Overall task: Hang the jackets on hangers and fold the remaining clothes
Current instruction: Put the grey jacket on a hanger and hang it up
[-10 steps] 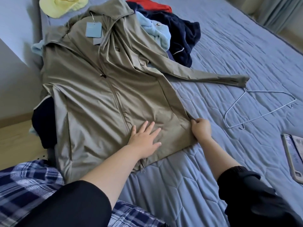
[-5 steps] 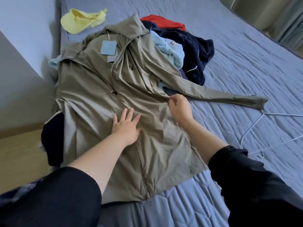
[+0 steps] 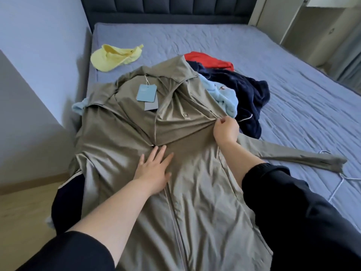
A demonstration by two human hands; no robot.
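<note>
Left hand (image 3: 154, 171) flat, fingers spread — right hand (image 3: 225, 130) curled, pinching (thumb against fingertips).

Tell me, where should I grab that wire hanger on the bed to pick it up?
Pinch the bare slanted wire of the wire hanger, just on your side of the sleeve cuff of the olive jacket, coming from above on the right. The cuff lies across the hanger's neck and hides most of the hook. The hanger lies flat on the bed, so that exposed stretch is probably the easiest hold.
</note>
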